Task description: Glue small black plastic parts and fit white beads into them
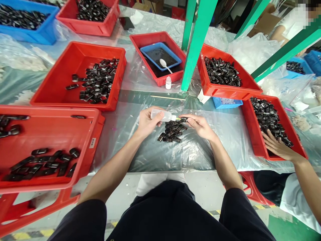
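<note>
In my left hand (147, 122) lies a translucent squeeze bottle (162, 115) with a white cap and a thin yellowish tip, tilted sideways and pointing right. My right hand (200, 125) pinches a small glossy black part (184, 119); its exact kind I cannot make out. The bottle's tip meets or nearly meets that part. Just below both hands, a loose pile of similar black parts (172, 132) rests on the plastic-covered table (150, 154).
Red bins (75, 53) of black parts stand left and right. Ahead are a red tray (160, 80) with a blue tray (179, 60) and spoon (164, 63), a small bottle (168, 83), a stick (168, 97) and a green post (190, 57). A co-worker's hand (278, 147) reaches into the right bin.
</note>
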### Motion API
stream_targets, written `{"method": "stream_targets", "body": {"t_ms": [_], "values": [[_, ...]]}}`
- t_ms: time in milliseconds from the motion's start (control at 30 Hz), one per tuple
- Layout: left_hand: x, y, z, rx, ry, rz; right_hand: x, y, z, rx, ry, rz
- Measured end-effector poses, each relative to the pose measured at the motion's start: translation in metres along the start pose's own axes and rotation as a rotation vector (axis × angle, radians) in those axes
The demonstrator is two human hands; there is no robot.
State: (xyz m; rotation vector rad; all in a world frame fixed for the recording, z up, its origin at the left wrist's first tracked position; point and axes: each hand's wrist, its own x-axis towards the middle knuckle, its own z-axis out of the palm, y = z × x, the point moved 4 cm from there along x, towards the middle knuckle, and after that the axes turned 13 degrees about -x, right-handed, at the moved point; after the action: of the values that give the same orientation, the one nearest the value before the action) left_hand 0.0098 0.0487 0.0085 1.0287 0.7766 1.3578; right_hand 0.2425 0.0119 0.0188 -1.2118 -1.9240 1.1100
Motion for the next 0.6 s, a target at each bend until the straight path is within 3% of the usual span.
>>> {"method": "stream_targets", "body": {"t_ms": [300,600], "values": [[-0.0003,-0.0008,-0.0032,0.007,-0.014,0.024,0.0016,-0.0018,0.0000,0.006,0.008,0.001],[0.0003,-0.0040,-0.0057,-0.028,-0.024,0.067,0.0036,0.0013,-0.0080,-0.072,0.167,-0.096]]}}
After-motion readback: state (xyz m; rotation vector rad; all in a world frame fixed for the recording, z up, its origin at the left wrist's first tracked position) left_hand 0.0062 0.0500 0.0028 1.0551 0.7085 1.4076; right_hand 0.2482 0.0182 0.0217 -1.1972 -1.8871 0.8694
